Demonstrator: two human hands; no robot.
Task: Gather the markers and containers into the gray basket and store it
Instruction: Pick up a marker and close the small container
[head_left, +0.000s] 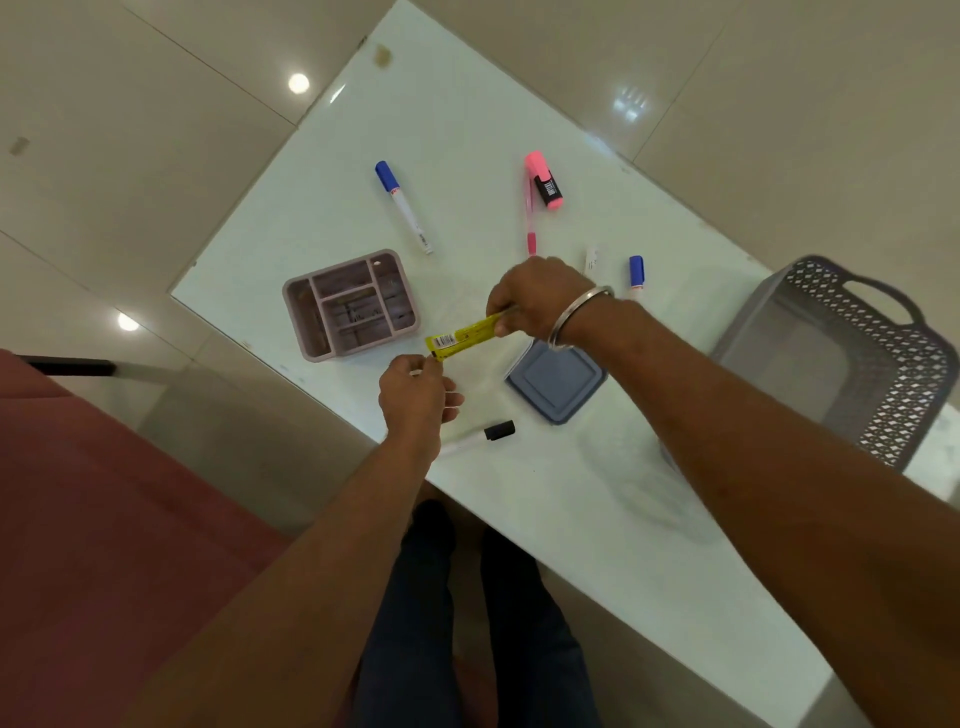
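Observation:
My right hand grips one end of a yellow highlighter above the white table. My left hand pinches its other end. On the table lie a blue-capped marker, a pink highlighter, a thin pink pen, a second blue-capped marker and a black-capped marker. A pink divided organizer tray stands left of my hands. A blue lidded container sits under my right wrist. The gray basket stands at the table's right edge.
A red seat is at the lower left, beside the table. Glossy tiled floor surrounds the table. My legs stand against the table's near edge. A small white item lies behind my right hand.

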